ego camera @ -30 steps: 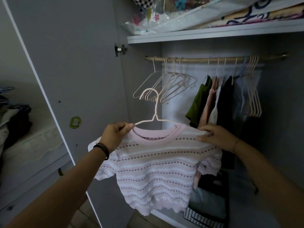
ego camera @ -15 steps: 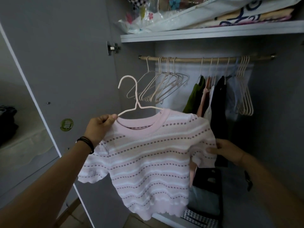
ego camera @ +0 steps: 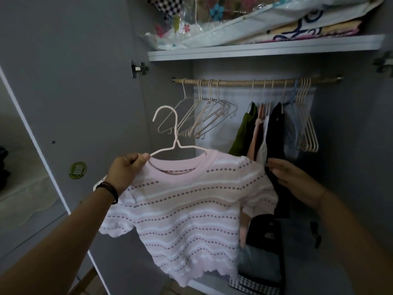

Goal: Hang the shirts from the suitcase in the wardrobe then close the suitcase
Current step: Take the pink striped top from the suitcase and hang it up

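- I am watching the left hand point(ego camera: 127, 169) pinching the wire of the hanger point(ego camera: 175, 137) between thumb and curled fingers, at the collar's edge. The arm is reaching up and forward from the lower left.
- The right hand point(ego camera: 295, 179) is hovering with fingers straight and loosely spread, just beside the far shoulder of the shirt point(ego camera: 187, 205). I cannot tell whether the fingertips are touching it.
- The pink striped shirt is hanging on that hanger in front of the open wardrobe, below the rail point(ego camera: 238, 82). Its hook is pointing up, well short of the rail.
- I am reading this as the hanging step for this shirt. The suitcase is out of my view, so closing it is not yet in hand.
- Next, I am judging, the left arm needs lifting so the hook clears the rail, aiming for the bare stretch between the empty hangers point(ego camera: 204, 120) and the hung clothes point(ego camera: 274, 128).
- The right hand could be steadying the hem against swinging.
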